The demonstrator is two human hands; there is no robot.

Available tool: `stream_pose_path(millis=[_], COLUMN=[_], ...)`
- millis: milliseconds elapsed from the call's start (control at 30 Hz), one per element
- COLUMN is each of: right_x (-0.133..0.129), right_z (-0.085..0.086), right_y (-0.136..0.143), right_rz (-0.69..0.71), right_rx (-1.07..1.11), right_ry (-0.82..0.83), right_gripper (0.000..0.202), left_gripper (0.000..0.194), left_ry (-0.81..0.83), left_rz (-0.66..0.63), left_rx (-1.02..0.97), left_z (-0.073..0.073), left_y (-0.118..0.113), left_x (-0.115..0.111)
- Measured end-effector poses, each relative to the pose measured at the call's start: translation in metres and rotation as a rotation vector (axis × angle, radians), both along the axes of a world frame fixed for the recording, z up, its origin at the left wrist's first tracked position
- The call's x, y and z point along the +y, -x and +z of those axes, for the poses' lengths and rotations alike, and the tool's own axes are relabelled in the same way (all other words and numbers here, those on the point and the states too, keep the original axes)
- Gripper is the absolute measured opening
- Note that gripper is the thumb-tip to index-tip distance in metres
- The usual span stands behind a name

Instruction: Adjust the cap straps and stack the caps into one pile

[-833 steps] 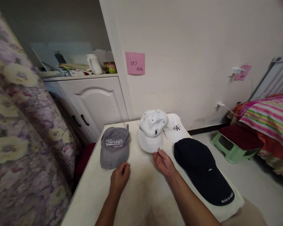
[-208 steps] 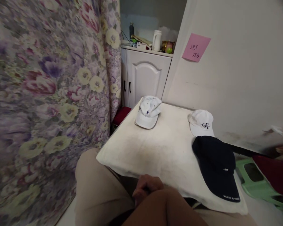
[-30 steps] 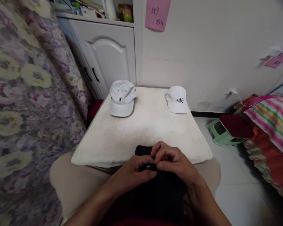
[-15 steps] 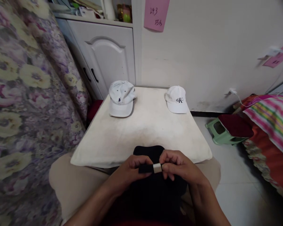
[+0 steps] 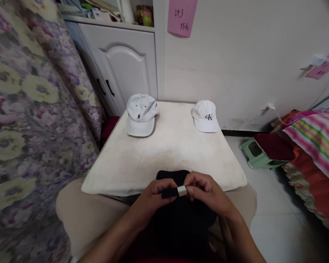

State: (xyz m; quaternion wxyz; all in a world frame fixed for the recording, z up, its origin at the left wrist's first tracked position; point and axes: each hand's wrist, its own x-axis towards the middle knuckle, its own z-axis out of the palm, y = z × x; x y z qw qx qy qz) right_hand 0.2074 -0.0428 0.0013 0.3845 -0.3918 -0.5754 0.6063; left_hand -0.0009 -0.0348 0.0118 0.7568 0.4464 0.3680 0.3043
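Observation:
A black cap [image 5: 173, 175] lies at the near edge of the cloth-covered table and over my lap, its lower part dark and hard to make out. Its black strap [image 5: 169, 193] carries a pale metal buckle [image 5: 182, 190]. My left hand [image 5: 156, 193] pinches the strap left of the buckle. At the buckle's right side, my right hand [image 5: 203, 188] has thumb and fingers closed on the strap end. Farther back on the table sit a pale cap with a small dark logo [image 5: 141, 115] at the left and a white cap with black letters [image 5: 205, 116] at the right.
The table [image 5: 175, 142] stands against the wall. A floral curtain [image 5: 38, 109] hangs at the left, beside a white cabinet [image 5: 126, 62]. To the right are a green stool with a dark red top [image 5: 274, 146] and a bed with a striped cover [image 5: 323, 135].
Both hands have shifted slightly, raising the strap and buckle a little. The fingers of my right hand have drawn in closer around the strap end.

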Motion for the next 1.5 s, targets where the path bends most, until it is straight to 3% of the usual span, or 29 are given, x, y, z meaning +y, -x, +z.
stream_pose_path(millis=[67, 133, 267, 367, 500, 633, 767, 867, 1167, 1267, 1367, 1500], right_x=[-0.002, -0.004, -0.009, -0.011, -0.013, -0.013, -0.01, -0.007, -0.001, 0.002, 0.003, 0.003], right_z=[0.005, 0.009, 0.011, 0.009, 0.01, 0.01, 0.003, -0.002, 0.005, 0.006, 0.001, -0.008], right_y=[0.004, 0.009, 0.021, 0.028, 0.03, 0.026, 0.02, 0.018, 0.013, 0.007, 0.002, 0.0], right_rz=[-0.184, -0.315, -0.229, -0.174, -0.197, -0.254, -0.307, -0.313, -0.243, -0.125, 0.019, 0.052], right_rx=[-0.114, -0.198, -0.263, -0.335, -0.318, -0.171, 0.137, 0.259, 0.155, 0.09, 0.066, 0.08], right_ry=[-0.157, -0.329, -0.521, -0.581, -0.464, -0.326, -0.077, 0.017, -0.083, -0.11, -0.012, 0.121], right_gripper=[0.011, 0.017, 0.038, 0.029, 0.007, 0.012, 0.012, 0.016, 0.018, 0.027, 0.027, 0.017], left_gripper=[0.024, 0.028, 0.022, 0.016, 0.02, 0.029, 0.027, 0.026, 0.026, 0.025, 0.024, 0.023], left_ry=[-0.017, -0.067, -0.234, -0.296, -0.217, -0.033, 0.042, 0.071, 0.014, 0.044, 0.072, 0.103], left_rz=[0.023, 0.028, -0.005, -0.025, -0.003, 0.006, -0.021, -0.02, -0.083, -0.061, -0.033, -0.029], left_rx=[0.055, 0.137, 0.207, 0.225, 0.269, 0.147, 0.021, -0.024, 0.018, -0.004, -0.033, -0.055], left_z=[0.002, 0.004, 0.002, 0.0, 0.0, 0.001, 0.0, -0.001, -0.001, -0.002, -0.002, -0.001], left_y=[-0.001, -0.002, -0.005, -0.006, -0.005, -0.004, -0.004, -0.004, -0.001, 0.001, 0.001, 0.002], left_x=[0.0, 0.0, 0.0, -0.001, -0.001, -0.002, -0.001, 0.001, 0.007, 0.009, 0.01, 0.01])
